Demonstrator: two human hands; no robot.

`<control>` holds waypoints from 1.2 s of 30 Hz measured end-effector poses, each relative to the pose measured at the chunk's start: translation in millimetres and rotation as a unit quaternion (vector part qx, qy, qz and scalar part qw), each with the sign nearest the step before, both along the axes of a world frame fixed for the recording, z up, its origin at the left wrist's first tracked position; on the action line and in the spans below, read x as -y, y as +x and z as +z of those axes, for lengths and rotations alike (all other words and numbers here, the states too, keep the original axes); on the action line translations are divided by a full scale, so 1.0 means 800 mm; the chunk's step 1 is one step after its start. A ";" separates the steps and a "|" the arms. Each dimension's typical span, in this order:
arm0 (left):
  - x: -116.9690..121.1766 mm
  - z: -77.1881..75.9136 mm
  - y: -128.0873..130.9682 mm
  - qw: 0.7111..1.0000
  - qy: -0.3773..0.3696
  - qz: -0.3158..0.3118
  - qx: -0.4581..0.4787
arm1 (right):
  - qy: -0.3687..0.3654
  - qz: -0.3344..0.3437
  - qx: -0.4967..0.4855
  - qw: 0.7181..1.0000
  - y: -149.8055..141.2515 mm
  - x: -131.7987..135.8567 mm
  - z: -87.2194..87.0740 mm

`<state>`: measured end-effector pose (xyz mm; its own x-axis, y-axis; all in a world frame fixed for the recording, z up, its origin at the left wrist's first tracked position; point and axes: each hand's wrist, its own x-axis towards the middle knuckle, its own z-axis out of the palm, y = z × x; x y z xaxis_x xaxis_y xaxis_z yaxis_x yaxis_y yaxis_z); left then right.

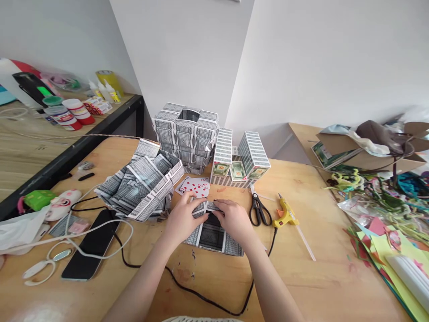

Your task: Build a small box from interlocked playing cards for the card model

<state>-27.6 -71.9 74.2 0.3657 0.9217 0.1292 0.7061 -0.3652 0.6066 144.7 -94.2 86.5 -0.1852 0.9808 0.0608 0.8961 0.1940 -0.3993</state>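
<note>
My left hand (183,218) is closed on the upper left edge of a low, box-like piece made of grey-backed playing cards (233,246). From the other side, my right hand (237,220) grips the same far edge, thumbs near each other. A dark opening shows in the middle of the piece; my fingers hide part of its far side. Just beyond it lie face-up playing cards (197,186) with red diamonds. To the left of my left hand, a box of folded cards (144,183) is heaped full. Black-handled scissors (258,210) lie right of my right hand.
Behind stand a tall card structure (187,138) and stacked card boxes (254,154). A yellow glue gun (285,212) lies at right, its black cord looping under my forearms. A phone (90,246) and white cable are at left, craft scraps (382,214) at far right.
</note>
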 end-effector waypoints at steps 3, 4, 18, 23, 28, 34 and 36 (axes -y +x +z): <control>0.002 0.005 0.001 0.998 0.017 0.003 -0.057 | 0.012 -0.004 -0.004 1.000 0.000 0.002 -0.003; 0.003 0.007 0.001 0.997 0.021 0.005 -0.074 | 0.016 -0.006 -0.007 1.000 0.000 0.003 -0.005; 0.019 0.007 0.007 0.988 0.014 0.053 -0.143 | 0.044 -0.031 -0.046 0.997 0.003 0.007 -0.018; 0.018 0.006 0.006 0.988 0.009 0.062 -0.138 | 0.031 -0.023 -0.042 0.998 0.006 0.004 -0.016; 0.017 0.002 0.004 0.992 -0.005 0.057 -0.111 | 0.024 -0.032 -0.049 0.998 0.011 0.002 -0.019; 0.017 0.001 0.002 0.992 -0.016 0.056 -0.108 | 0.008 -0.066 -0.097 0.993 0.021 0.006 -0.013; 0.017 0.000 0.002 0.992 -0.014 0.056 -0.109 | 0.007 -0.069 -0.121 0.990 0.027 0.008 -0.009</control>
<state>-25.6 -85.4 74.3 0.2771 0.9603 0.0315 0.8573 -0.2619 0.4433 166.0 -100.6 79.6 -0.0275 0.9945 0.1010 0.7935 0.0831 -0.6029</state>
